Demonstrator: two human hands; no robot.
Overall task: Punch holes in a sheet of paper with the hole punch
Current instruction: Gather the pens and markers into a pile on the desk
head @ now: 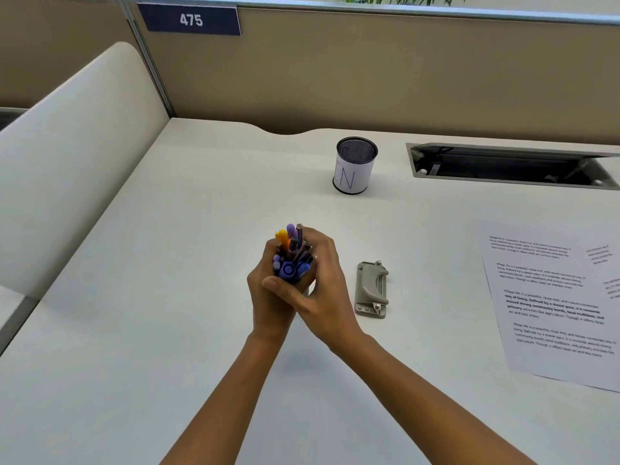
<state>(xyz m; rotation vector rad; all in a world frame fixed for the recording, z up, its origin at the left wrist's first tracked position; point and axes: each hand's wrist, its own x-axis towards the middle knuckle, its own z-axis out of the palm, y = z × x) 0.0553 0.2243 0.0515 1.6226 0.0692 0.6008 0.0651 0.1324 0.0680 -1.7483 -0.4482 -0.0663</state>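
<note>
Nearest, over the middle of the desk (167, 330), left hand (268, 303) and right hand (327, 297) pressed together, both wrapped around one upright bundle of pens (291, 258); neither one free for now. Just to the right of the right hand, near but not touching, the hole punch (371, 290): grey, flat on the desk, long axis pointing away from the person, no brand readable on it. Clearly closer to the right hand than to the left. Further right, well apart from the punch, the sheet of paper (553, 313), lying flat and a little turned, partly cut off by the picture edge; printed in short paragraphs, too blurred to read with confidence, perhaps starting with "Village life". Probably necessary to put the pens down first, then to bring sheet and punch together. Farther back, a mesh pen cup (355, 166) with a white label showing "EN". Farthest, on the partition, a dark plate (191, 20) reading "475".
</note>
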